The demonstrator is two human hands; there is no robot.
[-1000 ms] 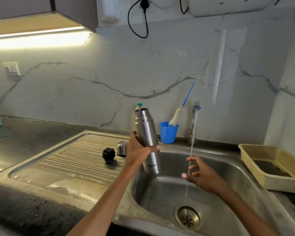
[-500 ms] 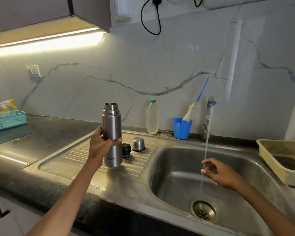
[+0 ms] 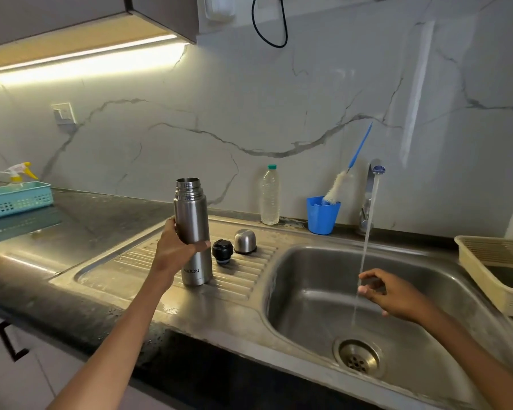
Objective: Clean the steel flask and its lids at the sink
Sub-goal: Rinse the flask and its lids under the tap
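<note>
Left hand (image 3: pixel 176 251) grips the open steel flask (image 3: pixel 192 230) upright on the drainboard (image 3: pixel 131 261), left of the sink basin (image 3: pixel 308 279) — black inner lid (image 3: pixel 222 251) and steel cap (image 3: pixel 245 241) just beside it. Right hand (image 3: pixel 394 294), fingers loosely curled, empty — under the tap stream (image 3: pixel 365 247) over the basin.

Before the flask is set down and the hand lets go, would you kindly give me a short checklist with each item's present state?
1. Left hand grips flask: ok.
2. Flask upright: ok.
3. Flask base resting on drainboard: cannot tell.
4. Black lid and steel cap apart from flask: ok.
5. Tap water running: ok.
6. Right hand free: ok.
</note>
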